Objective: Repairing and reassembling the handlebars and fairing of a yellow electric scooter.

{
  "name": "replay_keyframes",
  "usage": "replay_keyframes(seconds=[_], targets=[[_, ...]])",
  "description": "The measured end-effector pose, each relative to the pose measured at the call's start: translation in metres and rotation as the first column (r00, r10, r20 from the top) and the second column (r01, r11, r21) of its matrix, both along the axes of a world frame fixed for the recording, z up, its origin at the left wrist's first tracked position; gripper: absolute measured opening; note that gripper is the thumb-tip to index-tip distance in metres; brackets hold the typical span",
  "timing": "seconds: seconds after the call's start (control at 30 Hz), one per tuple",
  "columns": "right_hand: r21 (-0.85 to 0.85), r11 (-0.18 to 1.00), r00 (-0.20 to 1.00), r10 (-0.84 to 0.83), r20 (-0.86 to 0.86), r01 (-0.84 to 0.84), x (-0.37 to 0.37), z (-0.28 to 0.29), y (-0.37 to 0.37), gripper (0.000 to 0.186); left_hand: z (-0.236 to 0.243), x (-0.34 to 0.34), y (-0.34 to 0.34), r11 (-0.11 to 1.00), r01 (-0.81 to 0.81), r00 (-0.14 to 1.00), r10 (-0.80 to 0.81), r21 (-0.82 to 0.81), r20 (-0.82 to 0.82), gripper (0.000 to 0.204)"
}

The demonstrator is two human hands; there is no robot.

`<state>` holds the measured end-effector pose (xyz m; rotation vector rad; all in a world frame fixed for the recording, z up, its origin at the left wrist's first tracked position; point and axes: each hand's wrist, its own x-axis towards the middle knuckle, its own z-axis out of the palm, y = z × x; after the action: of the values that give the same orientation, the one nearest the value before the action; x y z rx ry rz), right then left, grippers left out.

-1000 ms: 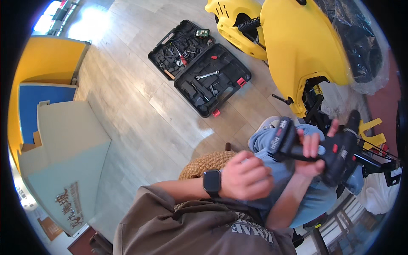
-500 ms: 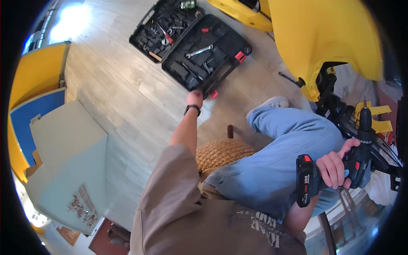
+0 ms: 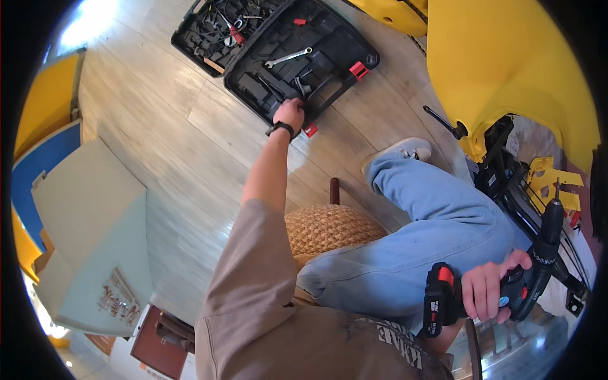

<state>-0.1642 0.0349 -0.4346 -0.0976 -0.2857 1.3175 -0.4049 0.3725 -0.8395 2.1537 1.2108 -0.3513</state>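
Observation:
My right hand (image 3: 482,290) is wrapped round the grip of a black cordless drill (image 3: 535,269). Its bit points up and away, and the red-and-black battery is at the lower end. My left hand (image 3: 289,114), with a dark band on the wrist, reaches to the near corner of an open black tool case (image 3: 244,88). Its fingers are curled over small tools in the moulded tray; what they pinch, if anything, is hidden. A combination wrench (image 3: 288,58) lies loose across that tray, farther from me. The case's other half holds a red-handled screwdriver (image 3: 237,34) among jumbled tools.
Large yellow panels (image 3: 506,63) of a vehicle stand at the right, with a black lever (image 3: 440,118) sticking out. Below me are a woven stool (image 3: 329,228) and my bent leg in jeans (image 3: 430,215). A pale cardboard-like panel (image 3: 95,215) stands at the left.
My left hand has gone from the case's near edge to inside the tray. The view has shifted a little. The drill stays in my right hand, slightly lower in the picture.

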Motion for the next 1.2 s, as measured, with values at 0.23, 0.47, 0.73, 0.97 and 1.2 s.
replay_keyframes(seconds=[0.23, 0.47, 0.73, 0.97, 1.2], targets=[[-0.080, 0.997, 1.000, -0.017, 0.011, 0.017, 0.005, 0.007, 0.003, 0.084, 0.006, 0.049, 0.008, 0.987, -0.146, 0.987, 0.150, -0.062, 0.059, 0.042], [-0.040, 0.995, 0.995, 0.096, -0.008, -0.096, 0.005, -0.005, 0.014, 0.081, 0.001, 0.030, 0.033, 0.999, -0.021, 0.996, 0.023, -0.025, 0.091, 0.060], [-0.108, 0.994, 0.999, 0.033, -0.004, -0.033, 0.004, 0.002, 0.015, 0.082, 0.000, 0.043, 0.011, 0.840, -0.513, 0.855, 0.483, 0.174, 0.188, 0.039], [-0.101, 0.994, 0.999, 0.042, 0.006, -0.041, 0.005, 0.001, 0.014, 0.083, 0.011, -0.030, -0.024, 0.828, -0.418, 0.874, 0.479, 0.374, -0.082, 0.013], [-0.087, 0.996, 1.000, 0.012, 0.016, -0.011, 0.002, -0.001, 0.016, 0.085, 0.025, -0.064, -0.081, 0.814, -0.500, 0.777, 0.573, 0.296, -0.262, 0.022]])
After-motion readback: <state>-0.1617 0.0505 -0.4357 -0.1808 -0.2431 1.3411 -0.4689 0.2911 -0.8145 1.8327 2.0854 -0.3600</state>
